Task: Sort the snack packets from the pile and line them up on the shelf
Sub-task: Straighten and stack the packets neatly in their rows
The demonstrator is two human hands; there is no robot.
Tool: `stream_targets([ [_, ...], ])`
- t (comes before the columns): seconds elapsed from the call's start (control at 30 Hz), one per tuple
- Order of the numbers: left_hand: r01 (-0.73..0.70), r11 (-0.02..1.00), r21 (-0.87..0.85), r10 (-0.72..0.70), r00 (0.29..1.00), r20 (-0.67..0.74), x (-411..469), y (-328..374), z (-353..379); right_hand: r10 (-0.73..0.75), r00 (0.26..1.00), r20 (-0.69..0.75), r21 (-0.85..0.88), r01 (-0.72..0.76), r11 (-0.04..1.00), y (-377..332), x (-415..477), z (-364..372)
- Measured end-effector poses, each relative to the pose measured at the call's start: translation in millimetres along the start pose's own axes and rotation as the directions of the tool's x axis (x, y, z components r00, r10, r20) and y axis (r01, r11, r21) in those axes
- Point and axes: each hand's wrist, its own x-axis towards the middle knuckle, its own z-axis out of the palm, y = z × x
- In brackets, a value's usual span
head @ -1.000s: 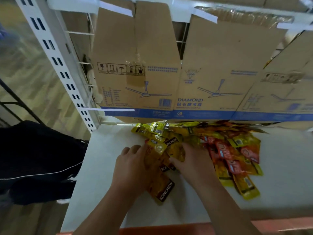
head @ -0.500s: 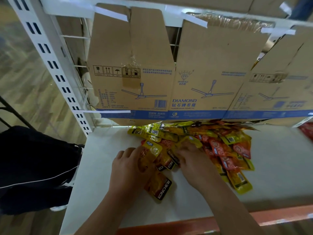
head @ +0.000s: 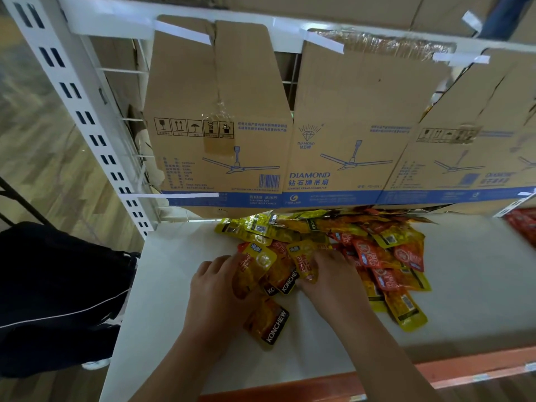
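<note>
Packets everywhere in the head view: the pile (head: 359, 242) sprawls over the white shelf (head: 174, 300), pushed up against the foot of the cardboard boxes (head: 348, 126) at the back, with yellow mostly to the left and red to the right. Both hands are in at the near-left edge of the heap. The left hand (head: 220, 288) curls its fingers round a yellow bunch (head: 255, 271) of several packets stacked together. Just beside it, the right hand (head: 333, 280) pinches a yellow packet (head: 304, 261) by its lower end. One loose packet (head: 266, 323) lies flat on the shelf between the two wrists, apart from the heap.

These look like light, flat foil pouches, soft in the middle, with stiffer sealed edges. The glossy film is probably slippery, so a stack is likely to fan out and slide if held loosely. The safest hold seems to be a thumb-and-finger pinch across a sealed end, or a squeeze on both long edges of a squared-up stack. No neat row shows on the shelf yet.
</note>
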Motion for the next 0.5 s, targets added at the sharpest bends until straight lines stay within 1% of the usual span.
stream_targets([
  [0.17, -0.054, 0.998, -0.037, 0.053, 0.998, -0.039, -2, 15, 3, -0.026, 0.997, -0.075, 0.153, 0.038, 0.988, 4, -3, -8],
  [0.27, -0.138, 0.989, -0.058, 0.132, 0.987, -0.09, 0, 34, 9, -0.037, 0.987, -0.154, 0.21, 0.07, 0.975, 18, -10, -19],
  [0.33, -0.178, 0.982, -0.057, 0.172, 0.98, -0.099, 4, 49, 14, 0.0, 0.984, -0.176, 0.246, 0.044, 0.968, 34, -15, -29],
  [0.5, -0.229, 0.97, -0.08, 0.225, 0.973, -0.052, 5, 99, 35, 0.127, 0.953, -0.275, 0.328, -0.031, 0.944, 92, -32, -58],
])
